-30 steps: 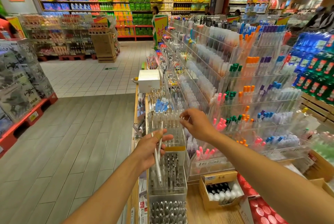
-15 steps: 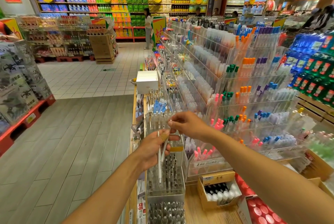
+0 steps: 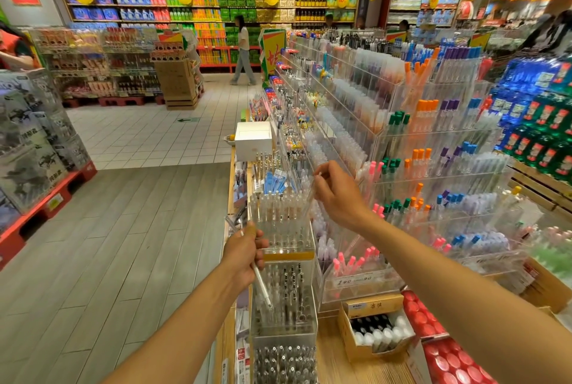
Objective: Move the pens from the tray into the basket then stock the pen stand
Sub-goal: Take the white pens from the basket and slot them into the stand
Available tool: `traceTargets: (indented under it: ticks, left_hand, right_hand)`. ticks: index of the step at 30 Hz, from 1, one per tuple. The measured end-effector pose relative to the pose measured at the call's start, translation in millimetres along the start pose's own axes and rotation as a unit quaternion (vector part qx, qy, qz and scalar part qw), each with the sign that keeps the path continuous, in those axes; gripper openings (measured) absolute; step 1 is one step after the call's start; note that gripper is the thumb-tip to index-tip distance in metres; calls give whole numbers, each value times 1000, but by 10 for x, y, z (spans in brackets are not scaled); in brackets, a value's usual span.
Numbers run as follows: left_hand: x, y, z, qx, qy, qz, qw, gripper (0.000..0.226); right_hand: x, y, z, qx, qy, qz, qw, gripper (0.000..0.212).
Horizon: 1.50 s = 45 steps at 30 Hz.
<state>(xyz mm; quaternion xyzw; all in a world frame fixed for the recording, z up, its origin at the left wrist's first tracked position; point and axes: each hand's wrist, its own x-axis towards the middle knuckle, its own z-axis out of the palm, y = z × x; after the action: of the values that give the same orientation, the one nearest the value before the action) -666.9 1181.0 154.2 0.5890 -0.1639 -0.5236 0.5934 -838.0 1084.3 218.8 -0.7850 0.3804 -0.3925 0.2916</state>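
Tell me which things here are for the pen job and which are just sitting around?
For the job:
- left hand gripping a white pen
- right hand pinching a clear pen
- clear pen stand

Just sitting around:
- white box
- cardboard box of bottles
- pink-capped pens

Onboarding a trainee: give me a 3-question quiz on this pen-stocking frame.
1. True or false: the left hand holds a white pen.
2. The right hand pinches: A) a clear pen B) a box C) nothing.
3. Which hand is higher in the picture over the stand?

Key: 1 true; 2 A; 3 right.
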Motion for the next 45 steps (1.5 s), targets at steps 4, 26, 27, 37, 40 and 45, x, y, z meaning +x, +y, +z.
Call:
traceTargets:
  ticks: [4,26,27,37,40,45]
  left_hand:
    - [-12,19,15,-10,2,4,1000,35]
    - [-64,216,192,153,-66,277,946,19]
    - [-52,222,195,160,-55,293,941,18]
    - [64,210,241,239,-35,337,910,20]
    - [90,197,249,263,-28,355,897,20]
    - [141,220,264,332,-13,393,858,22]
  right_hand:
    - [-27,97,61,-89,-30,-53,994,5]
    - [-30,366,205,-191,-92,-79,974,14]
    - [-36,379,208,-193,-96,-79,973,15]
    - [-49,448,277,-182,-79,-68,978,18]
    - [-56,460,289,-172,-72,-69,980,18]
    - [-58,469,295,-169,-69,-69,981,19]
